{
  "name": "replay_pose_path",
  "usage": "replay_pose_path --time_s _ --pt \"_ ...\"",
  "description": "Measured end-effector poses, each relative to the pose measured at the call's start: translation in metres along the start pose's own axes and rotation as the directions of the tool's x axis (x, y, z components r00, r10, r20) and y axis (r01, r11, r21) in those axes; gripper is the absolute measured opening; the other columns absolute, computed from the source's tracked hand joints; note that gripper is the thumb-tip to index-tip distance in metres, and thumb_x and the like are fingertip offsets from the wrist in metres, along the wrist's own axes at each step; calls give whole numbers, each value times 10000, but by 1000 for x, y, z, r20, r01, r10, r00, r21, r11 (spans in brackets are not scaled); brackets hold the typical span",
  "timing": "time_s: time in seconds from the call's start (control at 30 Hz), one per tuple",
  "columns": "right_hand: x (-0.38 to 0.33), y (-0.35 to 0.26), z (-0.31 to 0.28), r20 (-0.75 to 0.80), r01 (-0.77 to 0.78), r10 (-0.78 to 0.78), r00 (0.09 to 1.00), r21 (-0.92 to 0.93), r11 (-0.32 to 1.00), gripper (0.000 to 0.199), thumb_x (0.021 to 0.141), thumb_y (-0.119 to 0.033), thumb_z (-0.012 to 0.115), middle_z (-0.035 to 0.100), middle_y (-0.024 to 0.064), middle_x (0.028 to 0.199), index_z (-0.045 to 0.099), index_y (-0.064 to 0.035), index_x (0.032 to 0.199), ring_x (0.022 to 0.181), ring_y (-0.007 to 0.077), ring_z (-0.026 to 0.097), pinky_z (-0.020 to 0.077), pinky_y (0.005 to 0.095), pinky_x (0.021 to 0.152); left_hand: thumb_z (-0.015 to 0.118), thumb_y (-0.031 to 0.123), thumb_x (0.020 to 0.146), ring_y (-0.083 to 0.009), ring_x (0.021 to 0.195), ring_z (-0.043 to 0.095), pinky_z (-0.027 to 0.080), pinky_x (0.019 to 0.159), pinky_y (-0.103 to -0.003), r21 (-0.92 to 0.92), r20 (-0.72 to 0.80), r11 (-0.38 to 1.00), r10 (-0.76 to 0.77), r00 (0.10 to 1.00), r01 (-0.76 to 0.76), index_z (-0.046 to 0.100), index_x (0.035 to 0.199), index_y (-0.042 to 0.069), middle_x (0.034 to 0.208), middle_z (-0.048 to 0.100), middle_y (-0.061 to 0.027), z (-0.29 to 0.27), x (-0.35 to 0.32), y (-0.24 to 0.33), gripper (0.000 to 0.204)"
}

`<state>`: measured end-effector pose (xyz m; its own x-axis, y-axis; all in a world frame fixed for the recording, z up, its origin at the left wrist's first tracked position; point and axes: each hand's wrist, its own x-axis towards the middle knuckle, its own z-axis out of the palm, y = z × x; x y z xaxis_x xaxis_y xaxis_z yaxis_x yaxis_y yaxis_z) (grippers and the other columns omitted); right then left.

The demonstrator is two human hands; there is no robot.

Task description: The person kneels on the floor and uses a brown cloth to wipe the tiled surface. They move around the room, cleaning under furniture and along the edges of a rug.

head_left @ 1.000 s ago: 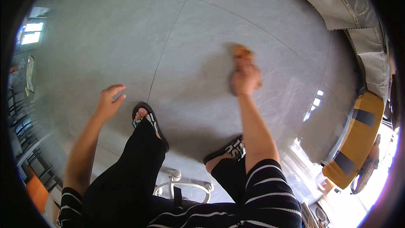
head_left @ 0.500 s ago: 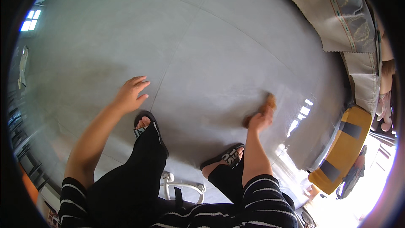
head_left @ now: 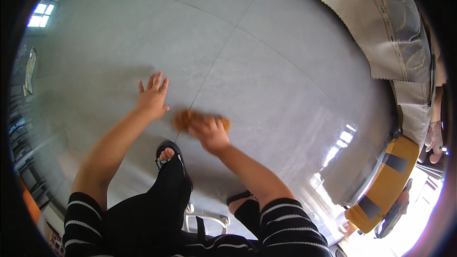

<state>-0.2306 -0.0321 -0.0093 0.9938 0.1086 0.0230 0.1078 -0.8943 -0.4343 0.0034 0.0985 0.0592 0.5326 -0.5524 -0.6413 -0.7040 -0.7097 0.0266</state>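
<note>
My right hand (head_left: 208,132) is closed over an orange-brown cloth (head_left: 182,120), which shows on both sides of my fingers. Motion smears the cloth's outline. It is low over the grey tiled floor (head_left: 266,81), in front of my feet; whether all of it touches the tiles I cannot tell. To its left, my left hand (head_left: 153,97) is open with fingers spread and nothing in it, held over the floor. A black sandal (head_left: 170,151) is on my left foot, just below the cloth. My right forearm partly hides the other sandal (head_left: 241,197).
At the right stand furniture with a beige patterned fabric cover (head_left: 362,28) and a yellow piece with grey patches (head_left: 388,181). Near my legs is a white curved frame (head_left: 209,219). Dark racks (head_left: 28,162) line the left edge. Bright light reflects on the floor at the right.
My right hand has swept left with the cloth, from beyond my right foot to near my left. My left hand has shifted slightly forward and its fingers have spread.
</note>
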Motion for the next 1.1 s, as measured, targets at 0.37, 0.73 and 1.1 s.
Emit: replay_pose_path --time_s 0.37,0.73,1.1 --pt "-106 239 -101 -425 -836 728 538 -159 525 608 837 -24 517 445 75 1468 459 -154 1428 1271 354 416 303 445 1117 813 450 702 -426 1448 182 26 1161 -625 124 74 992 29 997 -38 213 1495 -32 1565 149 -279 -2 15 5 1105" --pt "200 158 -36 -328 -17 -35 944 -154 988 351 816 -100 542 598 -39 1158 630 -239 1126 1055 282 533 467 466 840 804 461 714 -462 1391 296 83 1162 -621 238 76 968 61 995 -78 302 1445 -84 1512 263 -319 -14 22 15 1040" --pt "65 138 -82 141 -427 484 864 -304 852 526 883 -116 467 450 31 1431 473 -233 1395 1186 335 460 411 517 935 828 448 663 -473 1371 321 84 1152 -638 227 20 972 53 998 -56 362 1419 -85 1496 291 -324 1 17 10 1035"
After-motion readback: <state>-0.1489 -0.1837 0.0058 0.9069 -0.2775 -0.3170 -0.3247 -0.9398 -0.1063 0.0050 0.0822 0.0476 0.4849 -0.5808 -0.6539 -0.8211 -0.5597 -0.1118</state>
